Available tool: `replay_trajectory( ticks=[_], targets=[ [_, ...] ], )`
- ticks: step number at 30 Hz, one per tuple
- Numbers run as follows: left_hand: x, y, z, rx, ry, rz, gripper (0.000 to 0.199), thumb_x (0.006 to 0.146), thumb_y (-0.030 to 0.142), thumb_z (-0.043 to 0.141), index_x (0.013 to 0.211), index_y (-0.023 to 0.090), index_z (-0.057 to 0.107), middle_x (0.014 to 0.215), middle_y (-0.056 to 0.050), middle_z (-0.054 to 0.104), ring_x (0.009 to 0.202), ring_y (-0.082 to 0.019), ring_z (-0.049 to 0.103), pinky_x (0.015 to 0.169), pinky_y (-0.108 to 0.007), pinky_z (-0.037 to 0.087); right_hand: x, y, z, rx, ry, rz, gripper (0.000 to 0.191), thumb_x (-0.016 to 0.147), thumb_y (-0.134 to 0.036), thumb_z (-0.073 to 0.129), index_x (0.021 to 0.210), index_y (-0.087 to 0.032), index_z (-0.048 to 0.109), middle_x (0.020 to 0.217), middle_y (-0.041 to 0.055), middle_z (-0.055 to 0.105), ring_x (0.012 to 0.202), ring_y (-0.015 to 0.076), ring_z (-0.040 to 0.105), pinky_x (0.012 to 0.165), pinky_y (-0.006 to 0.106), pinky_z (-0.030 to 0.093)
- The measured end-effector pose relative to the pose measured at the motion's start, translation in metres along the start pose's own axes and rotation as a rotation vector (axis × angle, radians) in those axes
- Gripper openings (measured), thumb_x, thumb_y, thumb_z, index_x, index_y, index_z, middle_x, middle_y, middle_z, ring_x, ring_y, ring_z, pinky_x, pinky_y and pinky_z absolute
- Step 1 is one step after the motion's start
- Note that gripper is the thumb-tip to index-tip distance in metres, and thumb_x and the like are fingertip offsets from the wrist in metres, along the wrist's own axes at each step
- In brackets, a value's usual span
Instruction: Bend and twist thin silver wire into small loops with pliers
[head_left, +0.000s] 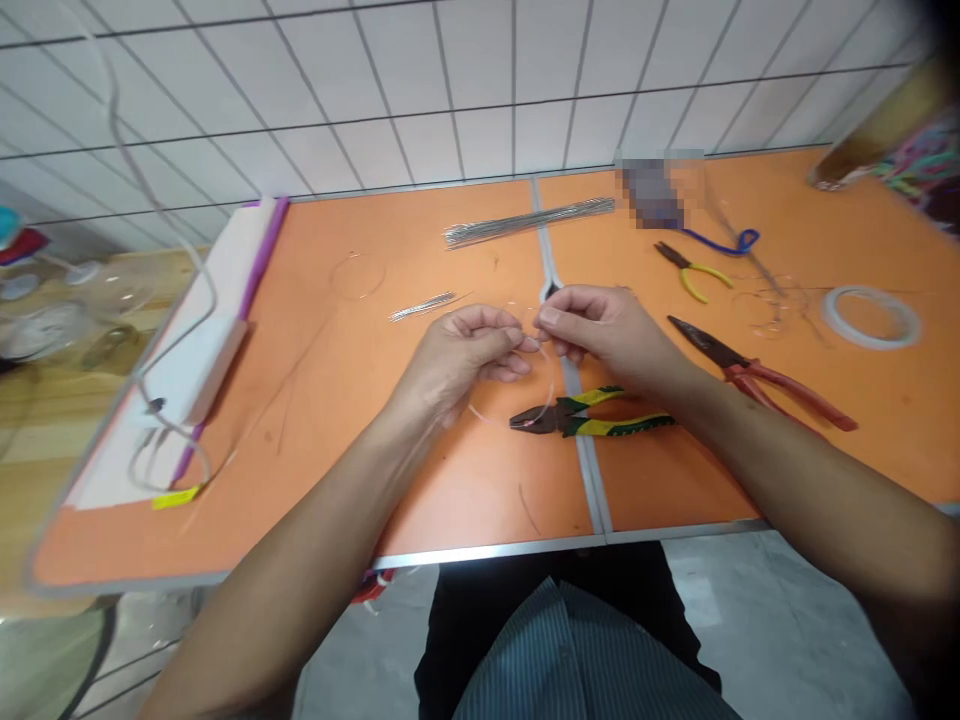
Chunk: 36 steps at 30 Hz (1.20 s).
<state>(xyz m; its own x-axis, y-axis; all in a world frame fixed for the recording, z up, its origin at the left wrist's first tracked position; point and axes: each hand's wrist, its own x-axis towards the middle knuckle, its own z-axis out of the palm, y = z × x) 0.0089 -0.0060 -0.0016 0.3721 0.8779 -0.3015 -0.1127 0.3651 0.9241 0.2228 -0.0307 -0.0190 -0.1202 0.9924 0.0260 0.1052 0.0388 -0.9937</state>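
Note:
My left hand [480, 350] and my right hand [600, 325] meet above the middle of the orange table, each with thumb and fingertips pinched together. Between them runs a thin, pale loop of wire or line [486, 417], curving down below the fingers; its exact material is hard to make out. Right below the hands lie combination pliers [589, 425] with yellow and green handles, jaws to the left. Long-nose pliers [795, 390] with red handles rest beyond my right wrist. A small bundle of short metal wires [424, 305] lies to the left of my left hand.
Long metal rods [532, 222] lie near the tiled wall. Small yellow-handled pliers [694, 270], a white ring-shaped roll [871, 318] and a blue cord [720, 242] are at the right. Loose thin wire coils [358, 275] lie about. A white box [214, 370] with a cable stands left.

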Motion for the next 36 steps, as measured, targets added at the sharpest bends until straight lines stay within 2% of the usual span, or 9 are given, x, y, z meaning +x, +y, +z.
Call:
replay_trajectory(
  ticks=[4,9,12,14,16,18,22,28,36],
  targets=[
    [0.001,-0.002,-0.006,0.013,0.027,0.014,0.013,0.081,0.015,0.091,0.085,0.013,0.079,0.086,-0.008,0.087,0.063,-0.013,0.079,0.058,-0.017,0.064,0.001,0.000,0.001,0.025,-0.014,-0.013,0.041,0.090,-0.060,0.089,0.092,-0.022,0.075,0.088,0.0007,0.076,0.069,0.0127,0.061,0.061,0.026,0.048],
    [0.003,-0.002,-0.012,0.020,0.008,-0.034,0.016,0.079,0.015,0.095,0.086,0.013,0.081,0.091,-0.010,0.088,0.065,-0.014,0.081,0.060,-0.017,0.066,0.009,0.001,-0.009,-0.096,0.035,-0.019,0.030,0.099,-0.051,0.078,0.095,-0.021,0.074,0.091,0.0014,0.077,0.073,0.0146,0.065,0.065,0.029,0.051],
    [0.002,0.000,-0.009,-0.002,0.046,-0.030,0.011,0.082,0.011,0.090,0.084,0.012,0.080,0.088,-0.010,0.088,0.062,-0.012,0.079,0.058,-0.016,0.065,0.011,-0.007,-0.035,-0.434,0.132,-0.086,0.013,0.100,-0.032,0.072,0.100,-0.021,0.079,0.097,0.0039,0.082,0.087,0.0200,0.072,0.083,0.034,0.056],
    [0.002,0.001,-0.006,-0.014,0.076,-0.030,0.009,0.085,0.007,0.086,0.082,0.011,0.079,0.086,-0.010,0.087,0.059,-0.011,0.078,0.057,-0.016,0.065,0.009,-0.018,-0.062,-0.809,0.283,-0.095,0.023,0.099,-0.025,0.071,0.117,-0.021,0.084,0.113,0.0084,0.085,0.105,0.0268,0.075,0.095,0.041,0.055],
    [0.002,0.002,-0.004,-0.046,0.075,-0.037,0.010,0.088,0.004,0.081,0.082,0.011,0.077,0.086,-0.010,0.087,0.058,-0.011,0.077,0.056,-0.016,0.064,0.006,-0.028,-0.091,-1.103,0.418,0.063,0.039,0.103,-0.029,0.069,0.137,-0.016,0.082,0.125,0.0180,0.083,0.116,0.0346,0.074,0.100,0.048,0.051],
    [0.003,0.002,-0.004,-0.086,0.057,-0.043,0.013,0.092,0.003,0.076,0.083,0.012,0.075,0.086,-0.010,0.087,0.059,-0.012,0.078,0.056,-0.018,0.064,0.005,-0.032,-0.118,-1.309,0.393,0.274,0.054,0.107,-0.039,0.067,0.153,-0.011,0.073,0.142,0.0273,0.077,0.130,0.0403,0.069,0.097,0.049,0.046],
    [0.006,0.001,-0.007,-0.137,0.000,-0.034,0.014,0.096,0.003,0.075,0.086,0.012,0.074,0.088,-0.011,0.087,0.059,-0.012,0.078,0.057,-0.019,0.063,0.008,-0.023,-0.147,-1.458,0.353,0.586,0.054,0.110,-0.046,0.061,0.144,-0.006,0.073,0.137,0.0334,0.074,0.125,0.0389,0.068,0.086,0.047,0.039],
    [0.007,0.002,-0.010,-0.201,-0.057,-0.019,0.012,0.097,0.005,0.076,0.088,0.013,0.074,0.088,-0.010,0.087,0.062,-0.013,0.079,0.058,-0.020,0.063,0.005,-0.006,-0.157,-1.514,0.276,0.656,0.052,0.113,-0.058,0.051,0.137,-0.019,0.075,0.137,0.0260,0.076,0.117,0.0357,0.068,0.084,0.045,0.038],
    [0.006,0.009,-0.008,-0.276,-0.082,-0.042,0.014,0.100,0.004,0.073,0.089,0.012,0.072,0.088,-0.010,0.087,0.061,-0.012,0.078,0.059,-0.020,0.063,-0.006,0.015,-0.148,-1.669,0.296,0.480,0.047,0.111,-0.039,0.045,0.132,-0.008,0.074,0.128,0.0324,0.075,0.115,0.0423,0.074,0.085,0.045,0.047]
  ],
)
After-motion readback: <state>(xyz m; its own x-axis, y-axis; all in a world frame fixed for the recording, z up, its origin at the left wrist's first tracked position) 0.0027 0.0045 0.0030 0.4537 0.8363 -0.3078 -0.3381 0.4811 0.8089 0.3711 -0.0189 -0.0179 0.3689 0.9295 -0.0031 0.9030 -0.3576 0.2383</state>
